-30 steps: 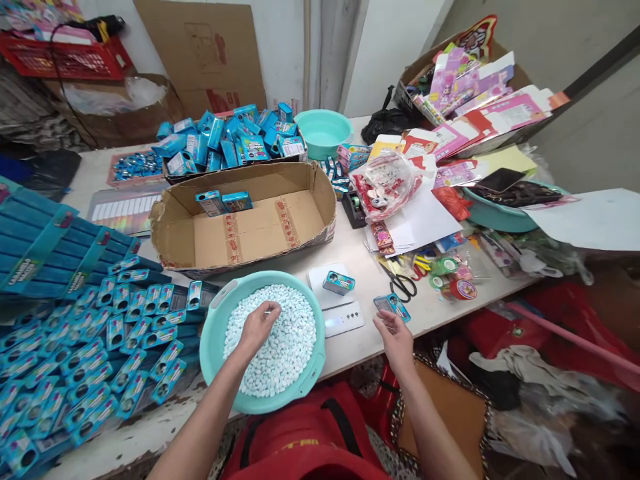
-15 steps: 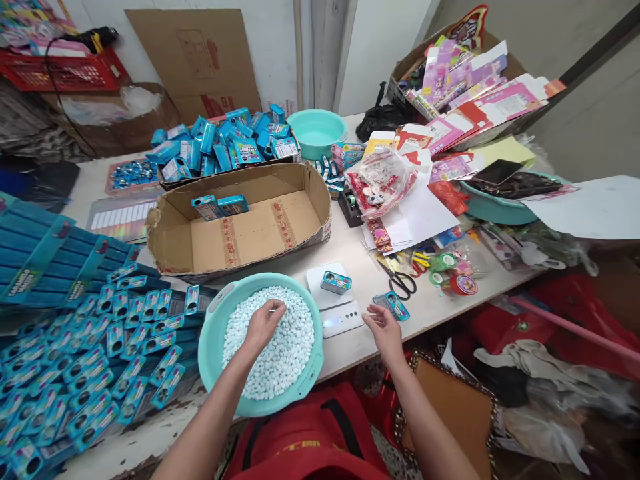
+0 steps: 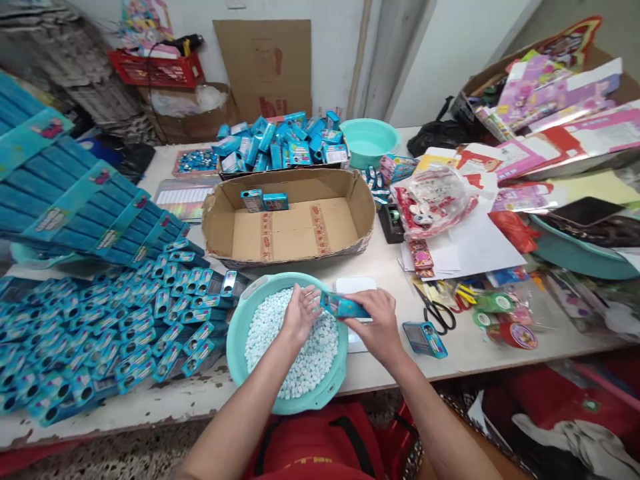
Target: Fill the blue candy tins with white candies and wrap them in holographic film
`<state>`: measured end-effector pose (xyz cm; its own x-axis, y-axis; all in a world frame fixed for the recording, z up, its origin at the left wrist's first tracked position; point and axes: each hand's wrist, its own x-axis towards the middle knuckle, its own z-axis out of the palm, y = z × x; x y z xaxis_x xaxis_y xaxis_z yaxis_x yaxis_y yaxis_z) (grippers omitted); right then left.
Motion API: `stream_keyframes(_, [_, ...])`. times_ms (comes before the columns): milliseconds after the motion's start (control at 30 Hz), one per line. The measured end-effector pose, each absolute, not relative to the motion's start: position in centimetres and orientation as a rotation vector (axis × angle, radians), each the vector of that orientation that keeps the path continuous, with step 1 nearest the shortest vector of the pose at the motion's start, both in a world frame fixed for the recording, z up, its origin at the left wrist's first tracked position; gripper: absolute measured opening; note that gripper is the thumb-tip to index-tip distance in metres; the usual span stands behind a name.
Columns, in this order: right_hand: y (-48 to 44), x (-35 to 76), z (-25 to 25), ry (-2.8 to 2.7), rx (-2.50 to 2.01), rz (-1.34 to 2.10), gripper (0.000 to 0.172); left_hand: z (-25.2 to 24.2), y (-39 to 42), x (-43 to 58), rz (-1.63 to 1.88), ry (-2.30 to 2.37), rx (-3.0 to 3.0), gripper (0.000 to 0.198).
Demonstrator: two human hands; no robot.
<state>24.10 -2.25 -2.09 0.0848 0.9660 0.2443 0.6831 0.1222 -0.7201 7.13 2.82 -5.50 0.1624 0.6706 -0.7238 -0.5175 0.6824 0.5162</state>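
A teal basin (image 3: 240,337) full of small white candies (image 3: 300,363) sits at the table's near edge. My right hand (image 3: 377,327) grips a small blue tin (image 3: 343,306) just above the basin's right rim. My left hand (image 3: 300,313) is over the candies, its fingers pinched at the tin's left end. A white scale (image 3: 356,287) lies behind the hands, partly hidden. Another small blue tin (image 3: 424,337) lies on the table to the right of my right hand.
An open cardboard tray (image 3: 293,230) with two blue boxes stands behind the basin. Flat blue cartons (image 3: 125,327) cover the left of the table. Scissors (image 3: 440,312), tape rolls (image 3: 517,333), papers and a second teal basin (image 3: 370,140) crowd the right and back.
My right hand has picked the blue tin up off the scale and brought it over the basin. My left hand rose from the candies to the tin. The view shifted left.
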Motion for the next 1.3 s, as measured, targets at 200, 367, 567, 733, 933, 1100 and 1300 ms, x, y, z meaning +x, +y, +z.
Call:
stream_keyframes(200, [-2.5, 21.3, -2.0, -1.873, -1.633, 0.404, 0.022, -5.4, 2.6, 7.1, 0.957, 0.996, -0.075, 0.032])
stream_keyframes(367, [-2.8, 21.0, -2.8, -1.871, -1.652, 0.383, 0.019, -5.3, 2.2, 6.5, 0.894, 1.061, -0.139, 0.030])
stream_keyframes(567, [-3.1, 20.7, -3.0, -1.735, -1.751, 0.432, 0.028, -4.8, 2.6, 6.1, 0.906, 1.066, -0.109, 0.023])
stream_keyframes(733, [-3.3, 21.7, -3.9, -1.395, -1.756, 0.628, 0.036, -5.4, 2.6, 5.4, 0.841, 1.122, 0.161, 0.023])
stream_keyframes(933, [-3.5, 26.0, -7.5, -0.772, -1.689, 0.902, 0.047, -7.5, 2.9, 1.8, 0.750, 1.566, 1.196, 0.029])
stream_keyframes(1100, [-2.5, 28.5, -11.3, -0.707, -1.678, 0.856, 0.049, -8.7, 3.2, 0.1, 0.653, 1.591, 1.295, 0.035])
stream_keyframes(1300, [-2.8, 28.8, -11.9, -0.732, -1.711, 0.867, 0.058, -7.9, 3.2, 0.3, 0.581, 1.611, 1.285, 0.040])
